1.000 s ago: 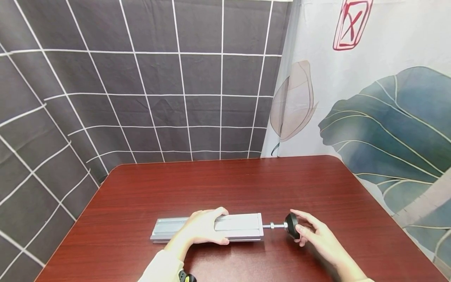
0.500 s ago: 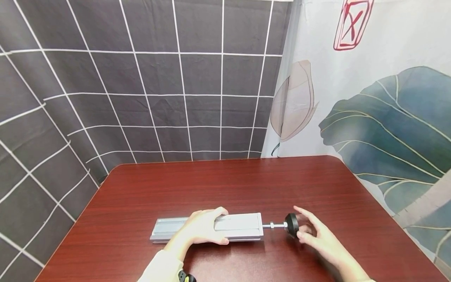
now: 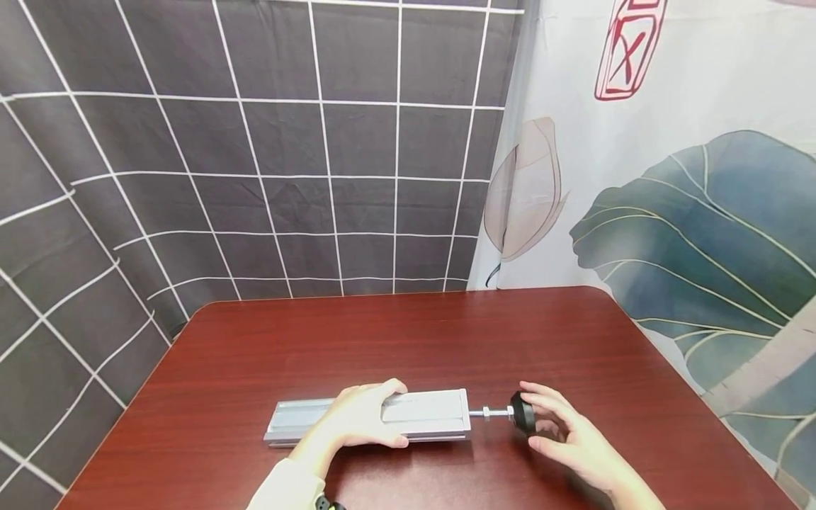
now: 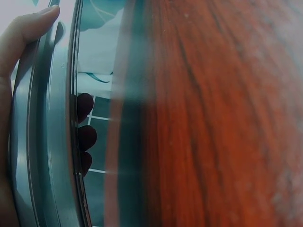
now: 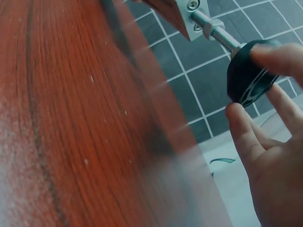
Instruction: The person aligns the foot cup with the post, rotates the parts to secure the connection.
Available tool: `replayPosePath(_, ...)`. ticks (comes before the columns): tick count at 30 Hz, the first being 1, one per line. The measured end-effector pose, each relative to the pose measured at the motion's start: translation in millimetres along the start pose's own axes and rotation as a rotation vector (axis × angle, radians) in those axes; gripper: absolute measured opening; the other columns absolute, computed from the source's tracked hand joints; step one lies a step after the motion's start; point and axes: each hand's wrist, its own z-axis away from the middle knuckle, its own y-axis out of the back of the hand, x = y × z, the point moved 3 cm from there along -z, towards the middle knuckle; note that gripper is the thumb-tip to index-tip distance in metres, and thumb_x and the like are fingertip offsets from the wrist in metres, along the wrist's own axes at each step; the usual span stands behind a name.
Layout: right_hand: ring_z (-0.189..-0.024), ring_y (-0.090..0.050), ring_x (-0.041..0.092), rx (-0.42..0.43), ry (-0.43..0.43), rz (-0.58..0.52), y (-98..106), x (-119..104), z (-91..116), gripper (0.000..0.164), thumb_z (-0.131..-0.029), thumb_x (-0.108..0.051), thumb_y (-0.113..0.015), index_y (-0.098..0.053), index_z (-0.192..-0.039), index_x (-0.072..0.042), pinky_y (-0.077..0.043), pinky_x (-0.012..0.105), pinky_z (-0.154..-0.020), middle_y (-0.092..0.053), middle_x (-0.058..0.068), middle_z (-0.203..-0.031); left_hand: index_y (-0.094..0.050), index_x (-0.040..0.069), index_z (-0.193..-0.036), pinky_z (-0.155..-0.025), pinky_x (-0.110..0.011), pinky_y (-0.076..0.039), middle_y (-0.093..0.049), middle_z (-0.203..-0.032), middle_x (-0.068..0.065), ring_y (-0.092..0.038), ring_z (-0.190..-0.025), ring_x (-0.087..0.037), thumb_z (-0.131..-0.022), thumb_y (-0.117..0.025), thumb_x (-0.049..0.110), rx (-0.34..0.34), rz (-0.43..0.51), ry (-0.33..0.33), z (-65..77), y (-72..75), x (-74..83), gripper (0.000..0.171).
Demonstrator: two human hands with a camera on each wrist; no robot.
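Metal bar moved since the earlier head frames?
No. The metal bar keeps its place against the far edge of the table; both just shift slightly down-left together in the head view.

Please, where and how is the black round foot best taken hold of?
I would pinch the black foot by opposite sides of its rim, coming from the person's right. It is round and wider than the threaded rod, which joins it to the metal bar on its left.

Over the bench [image 3: 382,336], a threaded rod [image 3: 491,413] runs between the extrusion [image 3: 426,409], left, and the levelling foot [image 3: 523,414], right; cloth backdrop [image 3: 287,142] behind.
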Motion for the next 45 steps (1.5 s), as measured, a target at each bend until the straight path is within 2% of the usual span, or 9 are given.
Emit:
replayPosePath(3, -0.091, -0.06, 0.014, 0.05, -0.111, 0.026, 0.6, -2.2, -1.0, 0.057, -0.081, 0.011, -0.062, -0.045, -0.134, -0.001, -0.049, 0.024, -0.069, -0.055, 0.004, -0.12, -0.055, 0.032, -0.114, -0.078, -0.037, -0.045, -0.064, -0.104, 0.014, -0.061, -0.092, -0.009, -0.056, -0.073, 0.062, 0.0, -0.002, -0.001, -0.2, 0.6, 0.6, 0.068)
replayPosePath(7, -0.066, -0.062, 0.018, 0.118, -0.255, 0.017, 0.3, -0.3, -2.7, 0.047, -0.086, 0.005, -0.059, -0.048, -0.131, -0.001, -0.05, 0.03, -0.059, -0.062, -0.003, -0.101, -0.055, 0.03, -0.114, -0.078, -0.037, -0.044, -0.064, -0.104, 0.014, -0.061, -0.091, -0.009, -0.056, -0.073, 0.061, -0.004, -0.002, -0.005, -0.7, 1.6, 2.2, 0.068)
replayPosePath(13, -0.059, -0.062, 0.028, 0.157, -0.323, -0.021, -2.2, 2.4, -6.3, 0.04, -0.09, 0.002, -0.055, -0.05, -0.129, -0.003, -0.052, 0.037, -0.053, -0.063, -0.004, -0.101, -0.055, 0.031, -0.114, -0.078, -0.037, -0.044, -0.064, -0.103, 0.014, -0.061, -0.09, -0.008, -0.055, -0.073, 0.061, -0.006, -0.005, 0.003, -0.3, -0.1, 0.9, 0.068)
replayPosePath(23, -0.058, -0.061, 0.023, 0.131, -0.282, -0.012, -1.1, 0.3, -6.3, 0.043, -0.091, 0.003, -0.051, -0.047, -0.133, -0.007, -0.05, 0.034, -0.052, -0.062, -0.004, -0.102, -0.055, 0.032, -0.115, -0.078, -0.036, -0.044, -0.064, -0.105, 0.013, -0.061, -0.09, -0.008, -0.055, -0.073, 0.061, -0.012, 0.001, 0.008, -0.7, -1.3, -1.0, 0.069)
replayPosePath(30, -0.109, -0.055, 0.01, 0.001, -0.218, -0.099, -0.6, 3.3, 0.4, 0.074, -0.083, 0.011, -0.057, -0.023, -0.146, -0.007, -0.047, 0.024, -0.083, -0.044, -0.005, -0.134, -0.055, 0.031, -0.116, -0.08, -0.038, -0.044, -0.064, -0.106, 0.013, -0.061, -0.092, -0.009, -0.056, -0.073, 0.062, -0.01, -0.003, 0.01, -0.6, -3.1, -2.8, 0.07)
replayPosePath(33, -0.116, -0.051, 0.01, -0.059, -0.15, -0.143, -2.2, 4.2, 1.6, 0.073, -0.081, 0.016, -0.058, -0.024, -0.144, -0.002, -0.043, 0.022, -0.089, -0.035, -0.002, -0.143, -0.055, 0.031, -0.115, -0.08, -0.038, -0.044, -0.064, -0.104, 0.014, -0.061, -0.091, -0.008, -0.056, -0.072, 0.062, -0.011, -0.005, 0.006, 0.3, -3.1, -2.8, 0.069)
replayPosePath(38, -0.107, -0.057, 0.015, -0.034, -0.079, -0.101, -1.4, 0.8, -0.1, 0.06, -0.08, 0.019, -0.058, -0.038, -0.134, 0.003, -0.046, 0.022, -0.084, -0.041, 0.002, -0.138, -0.055, 0.032, -0.114, -0.079, -0.037, -0.044, -0.064, -0.103, 0.014, -0.061, -0.09, -0.008, -0.056, -0.073, 0.06, -0.008, -0.001, 0.003, 1.1, -1.8, -1.0, 0.067)
replayPosePath(42, -0.087, -0.063, 0.016, 0.026, -0.167, -0.054, -0.3, -1.3, -1.2, 0.054, -0.084, 0.012, -0.057, -0.042, -0.134, -0.001, -0.05, 0.025, -0.069, -0.058, -0.003, -0.115, -0.055, 0.033, -0.114, -0.079, -0.037, -0.044, -0.064, -0.103, 0.014, -0.061, -0.089, -0.008, -0.056, -0.073, 0.06, -0.011, -0.007, 0.01, 1.1, -0.5, 1.0, 0.066)
replayPosePath(45, -0.073, -0.063, 0.018, 0.074, -0.225, -0.026, -0.4, -1.3, -2.0, 0.048, -0.086, 0.008, -0.056, -0.045, -0.132, -0.001, -0.051, 0.029, -0.063, -0.06, -0.004, -0.107, -0.055, 0.033, -0.113, -0.08, -0.039, -0.043, -0.064, -0.103, 0.014, -0.061, -0.089, -0.008, -0.056, -0.073, 0.06, -0.017, -0.001, 0.01, 1.0, -0.7, 2.8, 0.066)
